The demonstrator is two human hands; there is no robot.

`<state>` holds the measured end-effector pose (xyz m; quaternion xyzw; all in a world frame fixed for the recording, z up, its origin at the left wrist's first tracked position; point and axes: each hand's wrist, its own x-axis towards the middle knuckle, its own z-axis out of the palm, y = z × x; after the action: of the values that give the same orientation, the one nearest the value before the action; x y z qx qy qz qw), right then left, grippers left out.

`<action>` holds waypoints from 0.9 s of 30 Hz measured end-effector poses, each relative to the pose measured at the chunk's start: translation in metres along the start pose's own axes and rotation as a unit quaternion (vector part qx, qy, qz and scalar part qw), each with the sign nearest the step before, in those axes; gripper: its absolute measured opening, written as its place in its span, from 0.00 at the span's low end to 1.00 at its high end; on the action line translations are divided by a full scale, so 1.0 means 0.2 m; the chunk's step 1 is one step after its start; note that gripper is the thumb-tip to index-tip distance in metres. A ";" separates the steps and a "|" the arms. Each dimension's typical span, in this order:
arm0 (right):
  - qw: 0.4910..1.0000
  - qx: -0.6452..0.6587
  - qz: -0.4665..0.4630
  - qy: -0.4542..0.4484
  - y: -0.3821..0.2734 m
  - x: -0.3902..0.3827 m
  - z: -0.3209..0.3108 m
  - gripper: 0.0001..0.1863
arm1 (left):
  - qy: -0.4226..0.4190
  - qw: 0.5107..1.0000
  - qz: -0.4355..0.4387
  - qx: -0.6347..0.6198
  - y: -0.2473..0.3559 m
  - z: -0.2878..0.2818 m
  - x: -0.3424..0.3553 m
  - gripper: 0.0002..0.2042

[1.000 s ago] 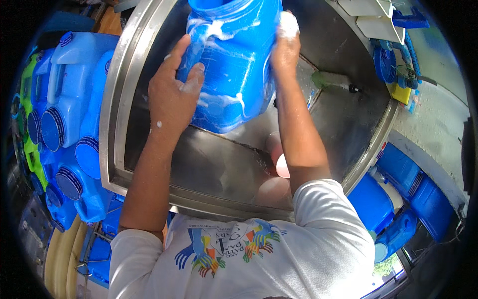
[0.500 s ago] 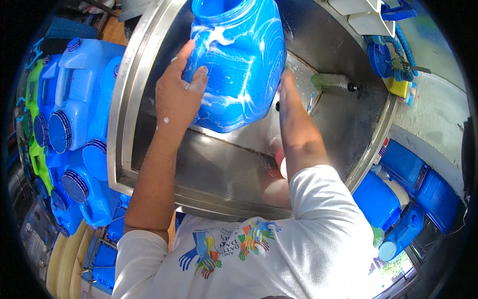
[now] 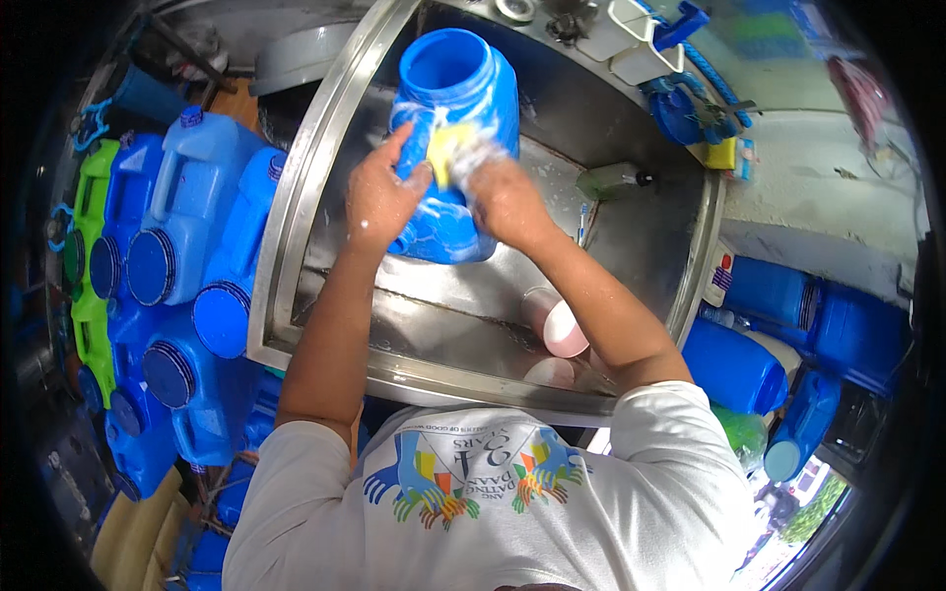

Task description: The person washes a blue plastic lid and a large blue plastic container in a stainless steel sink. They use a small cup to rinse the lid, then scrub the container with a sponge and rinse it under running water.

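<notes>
The jug [image 3: 495, 113] is in the upper middle of the frame, inside the metal sink [image 3: 463, 392]. It is blue, and its round open mouth is toward the top of the frame. I cannot tell if its bottom touches the sink.

The left hand [image 3: 384, 200] holds the jug by its left side, with the thumb and fingers a bit apart. The right hand [image 3: 507, 202] is curled on a yellow sponge [image 3: 448, 153] that is against the front of the jug. This hand is blurry, so I cannot see each finger.

The work looks part way along to me. White foam [image 3: 441, 212] is on the front of the jug, from under the neck to low down. The top edge looks blue, with little or no foam. The foam is not off yet. The back is hidden, so I cannot say how much is done there.

In the sink, 1 pink cup [image 3: 564, 330] is near the right arm [image 3: 601, 295], and 1 green bottle [image 3: 606, 181] lies to the right of the jug. The other jugs [image 3: 187, 231] fill the left of the frame.
</notes>
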<state>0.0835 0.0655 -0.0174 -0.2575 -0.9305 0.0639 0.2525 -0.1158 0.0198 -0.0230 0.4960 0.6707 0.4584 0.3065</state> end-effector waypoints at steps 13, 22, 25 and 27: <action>0.963 -0.074 0.248 -0.078 -0.21 -0.33 -0.27 0.11 | -0.217 0.975 -0.016 0.039 0.29 0.21 -0.18 0.31; 0.766 -0.095 0.608 -0.186 -0.19 -0.94 -0.41 0.13 | -0.265 0.963 0.022 0.040 0.37 0.30 -0.21 0.32; 0.723 -0.138 0.620 -0.271 -0.24 -1.30 -0.51 0.17 | -0.133 0.947 0.272 0.111 0.36 0.26 0.11 0.27; 0.721 -0.145 0.640 -0.224 -0.27 -1.37 -0.53 0.19 | -0.010 0.930 0.344 0.132 0.39 0.24 0.46 0.25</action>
<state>0.3161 -0.1235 -0.0313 -0.8031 -0.5720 0.1305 -0.1043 -0.0736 0.1293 0.0331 0.7368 0.5106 0.4379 0.0684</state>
